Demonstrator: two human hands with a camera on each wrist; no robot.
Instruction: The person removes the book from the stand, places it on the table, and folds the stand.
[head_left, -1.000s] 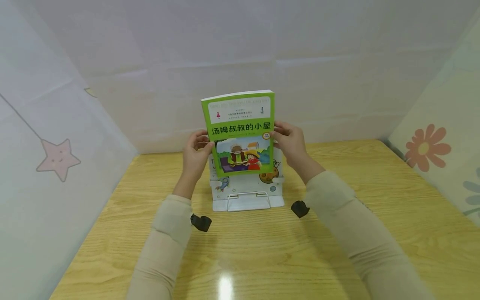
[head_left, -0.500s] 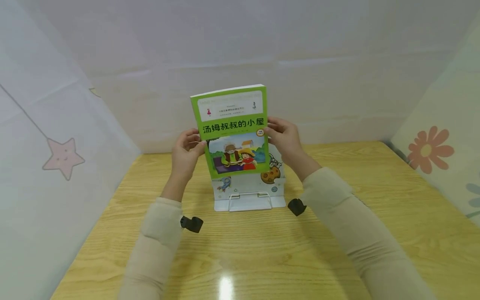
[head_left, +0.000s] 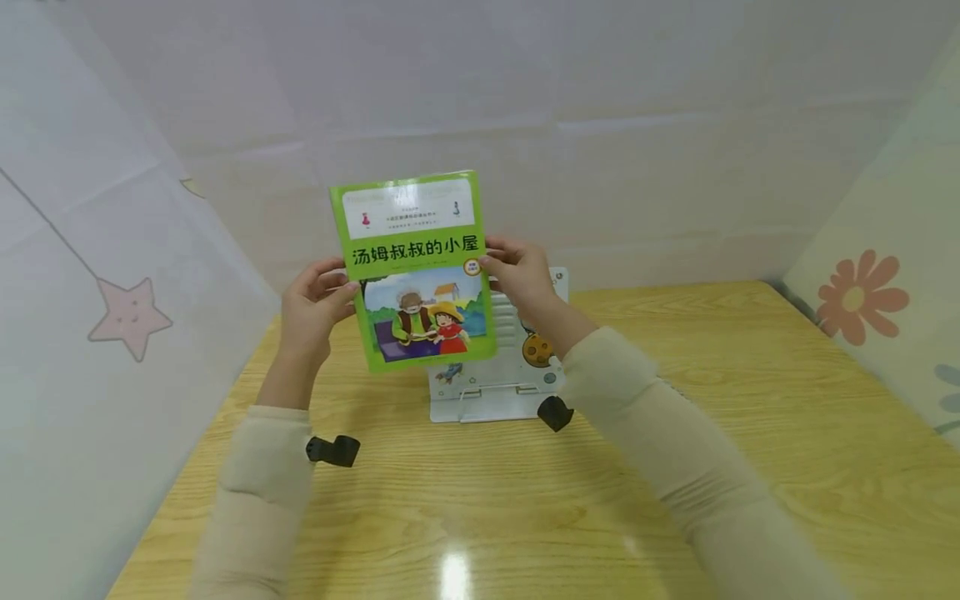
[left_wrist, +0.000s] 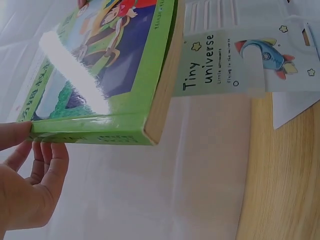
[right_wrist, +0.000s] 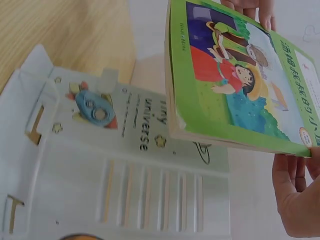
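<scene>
A green paperback book (head_left: 420, 292) with a cartoon cover is held up off the table, slightly tilted, its front facing me. At its spine side, my left hand (head_left: 311, 308) pinches the edge between thumb and fingers. Opposite it, my right hand (head_left: 525, 279) pinches the other edge in the same way. In the left wrist view the spine and lower page block of the book (left_wrist: 115, 100) show, with the thumb on the cover and fingers behind. Behind the book and to its right stands a white book stand (head_left: 510, 375) with printed planets and a rocket, partly hidden by the book.
The stand rests on a wood-grain table (head_left: 480, 500). White cloth (head_left: 637, 167) hangs behind the table, with printed side panels bearing a star (head_left: 130, 317) and a flower (head_left: 858, 296). A black wrist-camera mount (head_left: 333, 450) sticks out from the left sleeve.
Both hands have carried the book leftward, away from in front of the stand, and more of the stand's slotted back now shows. The stand has stayed in place.
</scene>
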